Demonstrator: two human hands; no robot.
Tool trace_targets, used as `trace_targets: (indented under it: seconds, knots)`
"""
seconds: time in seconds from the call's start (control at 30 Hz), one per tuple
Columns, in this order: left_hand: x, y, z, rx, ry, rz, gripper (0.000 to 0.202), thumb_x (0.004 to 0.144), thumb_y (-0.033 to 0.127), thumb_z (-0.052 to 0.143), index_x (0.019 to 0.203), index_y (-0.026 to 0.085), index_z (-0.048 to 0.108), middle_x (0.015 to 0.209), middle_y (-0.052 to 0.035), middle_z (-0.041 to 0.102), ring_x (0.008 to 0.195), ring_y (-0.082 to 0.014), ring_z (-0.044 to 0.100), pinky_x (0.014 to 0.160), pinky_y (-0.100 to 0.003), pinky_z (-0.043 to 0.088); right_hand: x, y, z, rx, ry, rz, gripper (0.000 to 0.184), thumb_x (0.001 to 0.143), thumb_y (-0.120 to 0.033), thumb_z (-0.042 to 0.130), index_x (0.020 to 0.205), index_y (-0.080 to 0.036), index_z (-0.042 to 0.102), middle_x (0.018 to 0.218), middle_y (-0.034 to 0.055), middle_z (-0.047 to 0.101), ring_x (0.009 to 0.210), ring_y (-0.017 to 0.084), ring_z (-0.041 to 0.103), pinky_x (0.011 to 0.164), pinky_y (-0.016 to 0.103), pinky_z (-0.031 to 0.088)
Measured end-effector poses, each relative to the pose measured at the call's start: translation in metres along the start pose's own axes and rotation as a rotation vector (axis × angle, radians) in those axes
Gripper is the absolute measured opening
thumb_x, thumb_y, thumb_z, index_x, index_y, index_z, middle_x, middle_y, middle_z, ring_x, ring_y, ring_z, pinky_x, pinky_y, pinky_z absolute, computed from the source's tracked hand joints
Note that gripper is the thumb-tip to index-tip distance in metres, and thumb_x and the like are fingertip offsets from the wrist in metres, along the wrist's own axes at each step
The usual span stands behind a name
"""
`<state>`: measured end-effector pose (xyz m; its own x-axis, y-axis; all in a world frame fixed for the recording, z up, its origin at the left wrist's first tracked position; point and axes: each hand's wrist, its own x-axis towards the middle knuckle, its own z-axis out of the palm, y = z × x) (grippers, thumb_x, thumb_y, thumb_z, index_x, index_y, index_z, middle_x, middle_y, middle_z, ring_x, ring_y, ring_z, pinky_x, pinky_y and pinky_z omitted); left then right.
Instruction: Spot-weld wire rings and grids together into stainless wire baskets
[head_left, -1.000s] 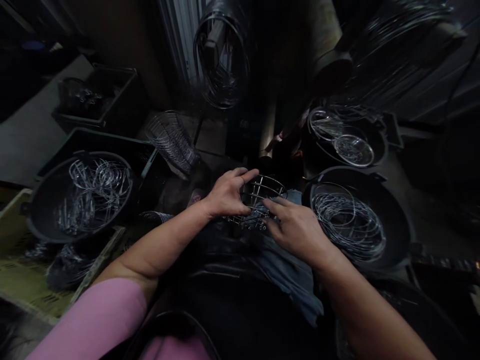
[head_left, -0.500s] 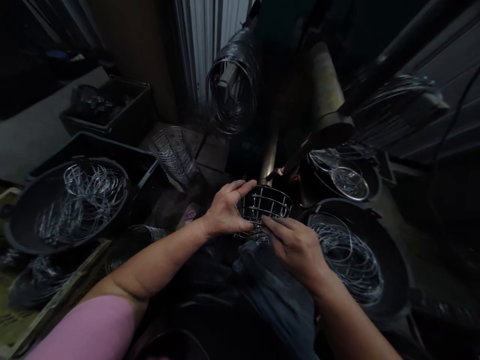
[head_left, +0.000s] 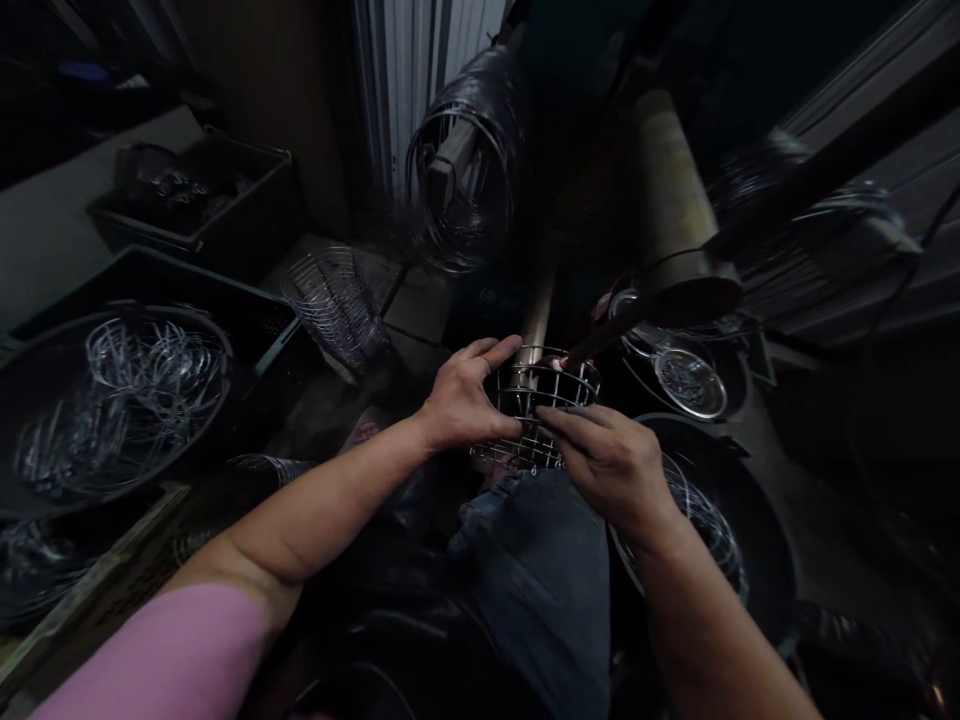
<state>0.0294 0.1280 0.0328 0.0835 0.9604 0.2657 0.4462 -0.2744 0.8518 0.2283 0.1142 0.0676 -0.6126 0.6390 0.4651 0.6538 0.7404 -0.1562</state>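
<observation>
Holding a small round wire basket [head_left: 541, 405] of shiny crossed rods just above the denim-clad knee [head_left: 540, 560], the left hand [head_left: 465, 400] clasps its rim while the right hand [head_left: 611, 460] pinches its near side.

Worn on the head, facing forward and steeply down, close above the left hand [head_left: 461, 400] and right hand [head_left: 611, 465]; beyond the fingertips [head_left: 510, 346], reaching a hanging wire coil [head_left: 465, 160].

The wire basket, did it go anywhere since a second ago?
The wire basket was carried a little forward, up to the tip of the dark rod. The left hand and right hand kept hold of it. The tubs of wire rings stayed put.
</observation>
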Motion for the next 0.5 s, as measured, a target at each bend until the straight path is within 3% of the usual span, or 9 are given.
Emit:
trace_targets:
  seconds: [0.33, 0.5]
  knots:
    - [0.013, -0.004, 0.003, -0.057, -0.006, -0.043, 0.093, 0.044, 0.024, 0.082, 0.134, 0.017, 0.055, 0.133, -0.0100, 0.055, 0.118, -0.0258, 0.057, 0.105, -0.035, 0.045, 0.007, 0.007, 0.004, -0.006, 0.069, 0.004, 0.020, 0.091, -0.021, 0.055, 0.094, -0.017, 0.075, 0.082, 0.0071, 0.073, 0.071, 0.020, 0.068, 0.061, 0.029, 0.052]
    - [0.030, -0.005, 0.005, -0.022, 0.008, -0.081, 0.096, 0.043, 0.028, 0.084, 0.134, 0.016, 0.055, 0.133, -0.0103, 0.056, 0.117, -0.0260, 0.058, 0.105, -0.035, 0.045, 0.018, 0.022, 0.009, 0.024, 0.082, 0.039, 0.019, 0.090, -0.021, 0.058, 0.095, -0.019, 0.075, 0.085, 0.0057, 0.074, 0.075, 0.021, 0.069, 0.067, 0.031, 0.053]
